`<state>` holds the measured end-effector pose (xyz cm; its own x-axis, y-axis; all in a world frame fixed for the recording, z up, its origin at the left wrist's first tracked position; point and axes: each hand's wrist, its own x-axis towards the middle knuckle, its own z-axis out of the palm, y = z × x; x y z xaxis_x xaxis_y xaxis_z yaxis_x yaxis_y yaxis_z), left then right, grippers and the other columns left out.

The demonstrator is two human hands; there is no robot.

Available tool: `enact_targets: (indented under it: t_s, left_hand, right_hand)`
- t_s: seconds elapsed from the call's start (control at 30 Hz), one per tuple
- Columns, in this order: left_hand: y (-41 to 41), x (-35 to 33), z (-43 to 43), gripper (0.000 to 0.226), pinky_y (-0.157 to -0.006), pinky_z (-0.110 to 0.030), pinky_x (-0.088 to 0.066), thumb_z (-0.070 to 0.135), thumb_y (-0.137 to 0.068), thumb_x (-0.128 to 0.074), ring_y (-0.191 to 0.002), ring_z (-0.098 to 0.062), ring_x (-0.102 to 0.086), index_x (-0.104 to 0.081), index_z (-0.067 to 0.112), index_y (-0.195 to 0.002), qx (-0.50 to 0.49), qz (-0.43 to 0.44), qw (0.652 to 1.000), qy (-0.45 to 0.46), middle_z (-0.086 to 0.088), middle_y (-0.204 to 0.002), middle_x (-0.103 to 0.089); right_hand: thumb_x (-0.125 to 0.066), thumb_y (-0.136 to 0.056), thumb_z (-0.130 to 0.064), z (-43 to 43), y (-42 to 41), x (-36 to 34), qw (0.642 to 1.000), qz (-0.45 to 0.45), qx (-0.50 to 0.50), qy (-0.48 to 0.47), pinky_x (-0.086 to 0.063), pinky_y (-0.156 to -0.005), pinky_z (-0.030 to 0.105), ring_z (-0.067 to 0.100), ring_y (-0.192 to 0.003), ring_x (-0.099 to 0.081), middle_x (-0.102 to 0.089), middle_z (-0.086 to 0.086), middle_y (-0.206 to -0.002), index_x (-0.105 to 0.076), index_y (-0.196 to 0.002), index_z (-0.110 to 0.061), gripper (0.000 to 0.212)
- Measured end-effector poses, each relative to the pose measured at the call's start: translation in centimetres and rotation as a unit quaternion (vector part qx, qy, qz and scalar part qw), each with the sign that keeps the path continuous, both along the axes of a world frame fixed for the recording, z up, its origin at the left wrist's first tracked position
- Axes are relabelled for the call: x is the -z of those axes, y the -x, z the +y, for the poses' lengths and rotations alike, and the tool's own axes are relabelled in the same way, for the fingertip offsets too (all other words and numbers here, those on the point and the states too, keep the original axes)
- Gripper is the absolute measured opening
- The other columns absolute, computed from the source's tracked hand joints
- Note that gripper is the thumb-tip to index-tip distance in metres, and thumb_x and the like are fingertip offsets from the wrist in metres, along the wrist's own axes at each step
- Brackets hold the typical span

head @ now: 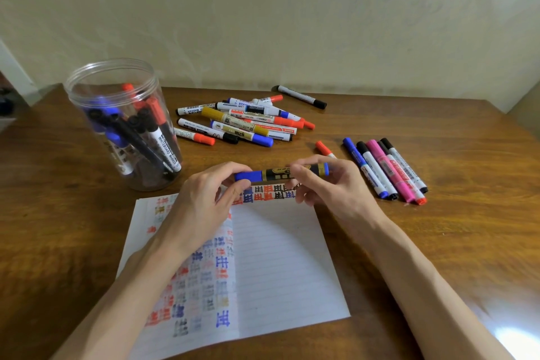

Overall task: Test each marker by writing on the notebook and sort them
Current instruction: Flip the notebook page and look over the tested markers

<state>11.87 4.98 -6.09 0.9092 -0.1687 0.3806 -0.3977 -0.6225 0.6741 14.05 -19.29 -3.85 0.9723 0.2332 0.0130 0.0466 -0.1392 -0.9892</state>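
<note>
Two hands on one blue marker (274,174)

A clear jar (122,126) of markers stands left on the worktop (438,242). Fingers of the left hand (201,204) pinch its blue cap; those of the right hand (330,184) grip the barrel, level over the notebook (277,257). A row of markers (385,169) lies right.

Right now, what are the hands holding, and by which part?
One blue-capped marker, level above the notebook: the left hand pinches its blue cap, the right hand its black barrel.
</note>
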Motion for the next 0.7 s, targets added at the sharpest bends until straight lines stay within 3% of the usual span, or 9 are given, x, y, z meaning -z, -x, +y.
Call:
enact_targets:
  t_s: [0.17, 0.3, 0.47, 0.6, 0.7]
  left_hand:
    - [0.1, 0.1, 0.2, 0.041, -0.073, -0.01, -0.056, 0.037, -0.094, -0.057, -0.092, 0.001, -0.068, -0.071, 0.014, -0.124, -0.013, -0.016, 1.0, -0.009, 0.015, -0.093, -0.068]
    - [-0.1, 0.2, 0.3, 0.028, -0.073, -0.014, -0.058, 0.016, -0.095, -0.067, -0.088, -0.001, -0.069, -0.073, 0.013, -0.122, -0.023, -0.026, 0.999, -0.011, 0.011, -0.093, -0.071]
    - [0.1, -0.1, 0.1, 0.028, -0.073, -0.008, -0.054, 0.011, -0.095, -0.068, -0.091, 0.0, -0.068, -0.073, 0.012, -0.122, -0.031, -0.027, 0.999, 0.001, 0.008, -0.093, -0.072]
    - [0.2, -0.3, -0.1, 0.027, -0.073, -0.012, -0.057, 0.009, -0.095, -0.067, -0.089, -0.001, -0.069, -0.074, 0.01, -0.121, -0.05, -0.025, 0.998, 0.006, 0.008, -0.093, -0.071]
    - [0.3, -0.3, -0.1, 0.026, -0.073, -0.017, -0.059, 0.009, -0.096, -0.067, -0.087, -0.002, -0.069, -0.074, 0.011, -0.121, -0.054, -0.021, 0.998, 0.004, 0.006, -0.094, -0.073]
  right_hand:
    - [-0.076, -0.089, -0.032, -0.9, -0.3, 0.2, 0.994, -0.055, -0.028, 0.094, -0.062, -0.066, 0.026, 0.016, -0.076, -0.075, -0.08, -0.001, -0.091, -0.078, -0.112, -0.016, 0.028]
    - [-0.077, -0.09, -0.028, -0.7, -0.2, 0.6, 0.994, -0.064, -0.038, 0.081, -0.062, -0.067, 0.025, 0.016, -0.079, -0.076, -0.081, -0.003, -0.094, -0.078, -0.112, -0.017, 0.025]
    - [-0.076, -0.088, -0.03, -0.2, -0.2, 0.9, 0.994, -0.078, -0.03, 0.067, -0.061, -0.068, 0.025, 0.016, -0.078, -0.077, -0.081, -0.002, -0.092, -0.078, -0.113, -0.014, 0.029]
    - [-0.076, -0.087, -0.033, -0.1, -0.2, 1.2, 0.994, -0.084, -0.028, 0.057, -0.064, -0.072, 0.03, 0.02, -0.082, -0.078, -0.081, 0.001, -0.093, -0.077, -0.112, -0.015, 0.031]
    - [-0.075, -0.087, -0.03, 0.0, -0.1, 1.1, 0.995, -0.081, -0.034, 0.047, -0.063, -0.072, 0.025, 0.017, -0.081, -0.078, -0.081, -0.002, -0.094, -0.077, -0.108, -0.02, 0.023]
